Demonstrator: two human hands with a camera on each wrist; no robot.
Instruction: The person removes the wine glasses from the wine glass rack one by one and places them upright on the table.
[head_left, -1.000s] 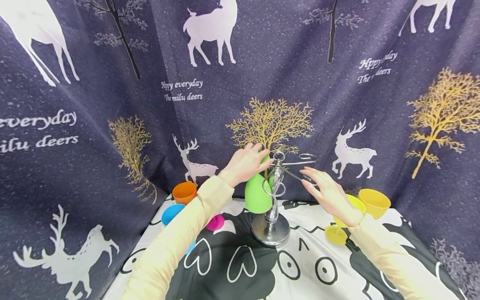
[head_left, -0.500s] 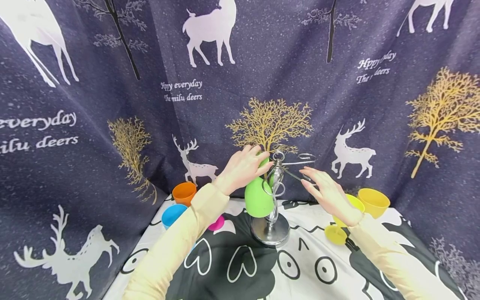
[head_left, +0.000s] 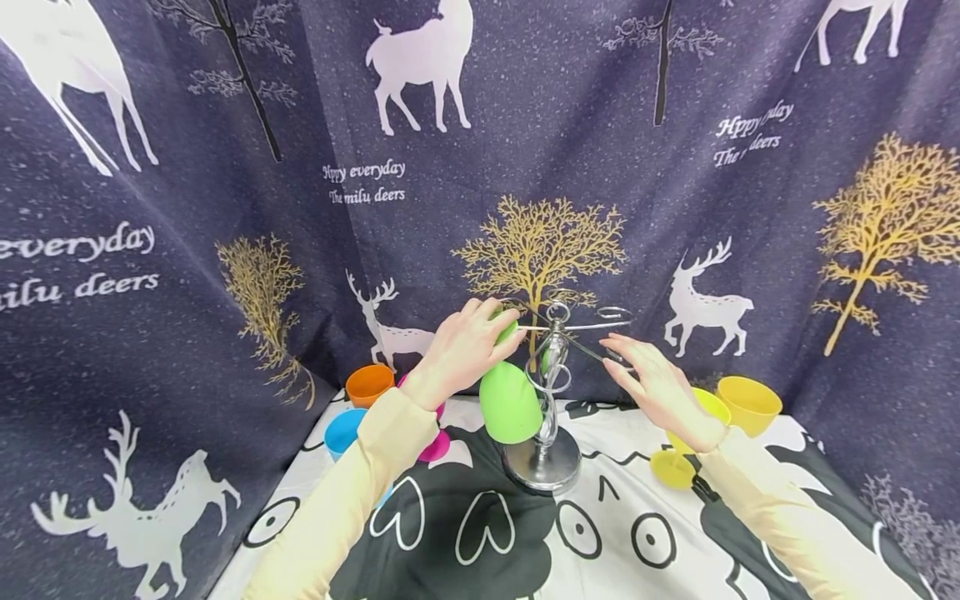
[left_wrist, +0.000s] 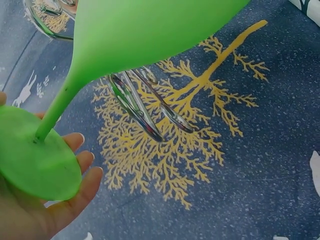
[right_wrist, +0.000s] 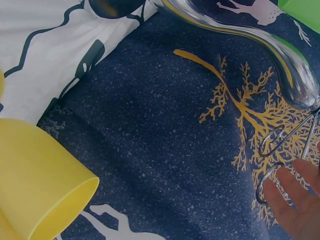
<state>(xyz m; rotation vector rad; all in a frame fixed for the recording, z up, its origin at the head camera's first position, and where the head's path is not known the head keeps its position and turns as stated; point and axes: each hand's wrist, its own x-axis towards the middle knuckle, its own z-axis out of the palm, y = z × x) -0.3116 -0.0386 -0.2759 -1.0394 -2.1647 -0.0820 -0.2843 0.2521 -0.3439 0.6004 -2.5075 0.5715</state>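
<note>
Upside down beside the rack hangs a light-green plastic goblet, its bowl pointing down. My left hand grips it by the round foot, with fingers curled behind that disc in the left wrist view. A chrome stemware rack with looped wire arms stands upright in the middle of the table. The goblet's stem sits outside the left arm's loops. On the rack's right, my right hand reaches to an arm's looped end, fingers fairly straight. The right wrist view shows its fingertips overlapping a wire loop; firm contact is unclear.
Orange, blue and magenta cups stand at left, partly behind my left forearm. Yellow cups stand at right, near my right wrist. A patterned cloth covers the table; a dark deer-print curtain hangs close behind.
My left hand has drawn the green goblet leftward and slightly down, away from the rack's post, uncovering the left wire arm. The right hand stays in place.
</note>
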